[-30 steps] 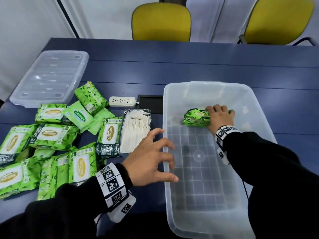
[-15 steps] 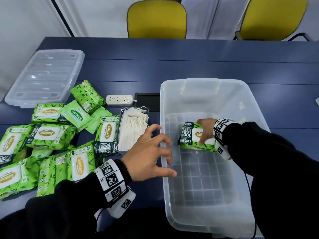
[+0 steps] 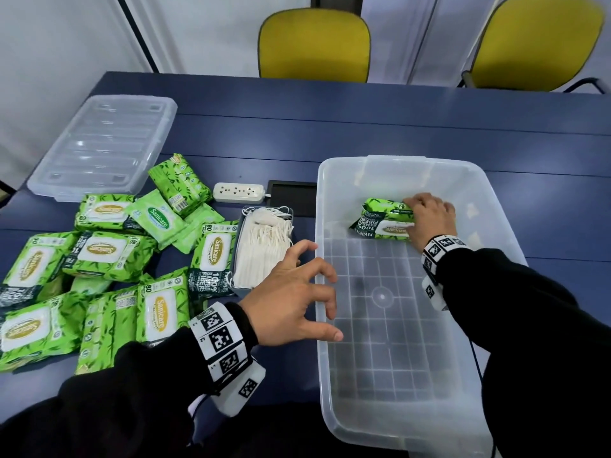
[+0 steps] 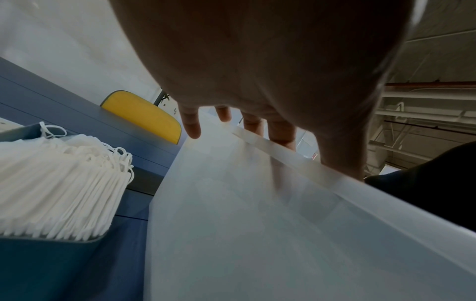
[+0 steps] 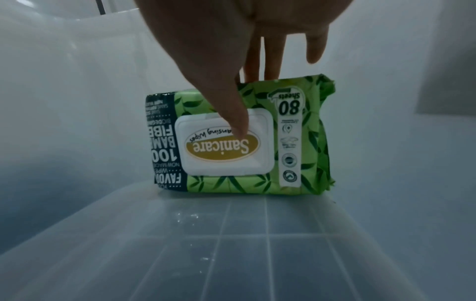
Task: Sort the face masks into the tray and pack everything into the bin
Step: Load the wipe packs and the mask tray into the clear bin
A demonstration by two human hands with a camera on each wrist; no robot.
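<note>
A clear plastic bin (image 3: 319,226) stands on the blue table at the right. Inside it, near the far wall, a green Sanicare wipes pack (image 3: 380,223) stands on its long edge. My right hand (image 3: 416,216) pinches it, thumb on the white lid (image 5: 224,142) and fingers over the top edge. My left hand (image 3: 317,292) is spread open, its fingers (image 4: 280,132) resting on the bin's left rim (image 4: 296,154). Just left of the bin sits a dark tray (image 3: 238,246) filled with white face masks (image 3: 264,249).
Several green wipes packs (image 3: 99,259) lie heaped at the left of the table. The bin's clear lid (image 3: 102,147) lies at the back left. A white power strip (image 3: 238,192) and a black table port (image 3: 291,196) sit behind the tray. Two yellow chairs (image 3: 314,44) stand beyond the table.
My right hand pulled the wipes pack toward me with its label up, then set it back upright on its edge near the far wall. The left hand stayed at the rim.
</note>
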